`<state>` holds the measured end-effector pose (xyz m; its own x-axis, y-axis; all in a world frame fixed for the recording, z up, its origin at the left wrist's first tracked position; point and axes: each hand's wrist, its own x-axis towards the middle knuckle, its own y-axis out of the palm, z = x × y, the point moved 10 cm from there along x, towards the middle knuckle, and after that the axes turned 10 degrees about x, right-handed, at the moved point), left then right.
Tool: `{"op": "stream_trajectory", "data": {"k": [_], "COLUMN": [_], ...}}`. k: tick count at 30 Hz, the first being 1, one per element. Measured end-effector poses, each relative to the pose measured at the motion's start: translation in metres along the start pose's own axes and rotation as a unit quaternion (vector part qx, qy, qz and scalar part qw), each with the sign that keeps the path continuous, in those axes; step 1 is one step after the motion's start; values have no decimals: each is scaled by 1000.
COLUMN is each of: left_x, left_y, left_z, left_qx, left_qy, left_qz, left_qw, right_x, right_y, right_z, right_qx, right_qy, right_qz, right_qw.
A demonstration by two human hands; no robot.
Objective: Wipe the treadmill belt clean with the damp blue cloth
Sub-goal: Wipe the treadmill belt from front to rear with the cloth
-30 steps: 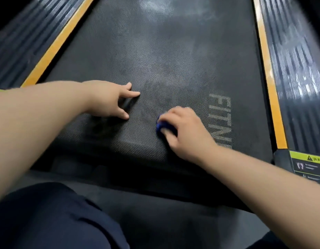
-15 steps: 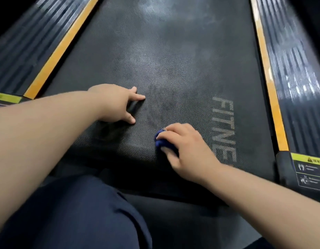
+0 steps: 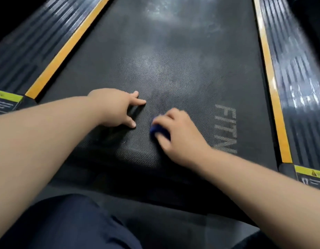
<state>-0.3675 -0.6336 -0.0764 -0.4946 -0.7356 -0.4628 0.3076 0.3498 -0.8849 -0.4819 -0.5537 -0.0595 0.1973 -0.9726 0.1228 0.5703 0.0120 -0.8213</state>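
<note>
Since half a sec ago the right hand (image 3: 180, 135) has pushed its wad up the belt, away from the near edge and a touch closer to the left hand (image 3: 116, 106); the left hand has barely shifted.

Biggest thing first: the black dimpled rubber treadmill belt (image 3: 173, 60) runs ahead of both hands, w/ pale grey hazy patches well beyond the fingertips. Those look unwiped to me, so I'd judge the job is early, only the near strip worked. Outboard of each hand lie ribbed dark side rails (image 3: 295, 78) edged w/ yellow strips (image 3: 65, 49). Grey printed lettering (image 3: 226, 128) sits just right of the right hand. A dark navy trouser knee (image 3: 65, 221) fills the view below the left forearm.

The left hand is planted on the belt, thumb and fingers splayed apart, holding nothing, prob as a brace. The right hand has its fingers curled over the damp blue cloth (image 3: 158, 131), bunched small and pressed to the belt btw the two hands; only a blue edge shows past the knuckles, and it's motion-blurred.

Yellow-and-black warning labels (image 3: 310, 174) sit at the rail ends, nearest me.

Risks as I see them:
- belt may roll under the brace or the scrub, if it's free to turn, and tip the person fwd
- wad that small covers little per stroke, so streaks or missed bands are likely
- cloth could squirm out from under the fingers on the grippy texture
- far haze means a long lean, esp w/ weight on one palm
</note>
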Motion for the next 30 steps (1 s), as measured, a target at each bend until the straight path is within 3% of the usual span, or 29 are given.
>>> {"op": "stream_trajectory", "data": {"k": [5,10,13,16,19,22,25,27,30], "left_x": [0,-3,-4,-3,-2,-4,-4,-5,-11], "left_y": [0,0,0,0,1,2,3,4,8], "left_z": [-2,-3,-3,-3,-1,-1,-4,-1,7], "left_qx": [10,8,14,2,-6,2,0,-22,-96], "left_qy": [-5,-9,-12,-11,-18,-19,-26,-44,-96], "left_qz": [-1,-12,-12,-7,-6,-4,1,-9,-43], "left_qw": [1000,1000,1000,1000,1000,1000,1000,999,990], "right_x": [-11,80,103,74,9,-39,-23,26,84], "right_y": [0,-36,-37,-23,-3,13,13,-5,-33], "right_z": [14,-62,-74,-50,-1,32,24,-4,-70], "right_qx": [-4,-57,-73,-59,-41,4,-7,-41,-55], "right_qy": [-63,109,140,79,-49,-158,-210,-147,45], "right_qz": [19,-96,-112,-87,-20,70,112,38,-49], "right_qw": [998,988,981,991,998,985,971,988,996]}}
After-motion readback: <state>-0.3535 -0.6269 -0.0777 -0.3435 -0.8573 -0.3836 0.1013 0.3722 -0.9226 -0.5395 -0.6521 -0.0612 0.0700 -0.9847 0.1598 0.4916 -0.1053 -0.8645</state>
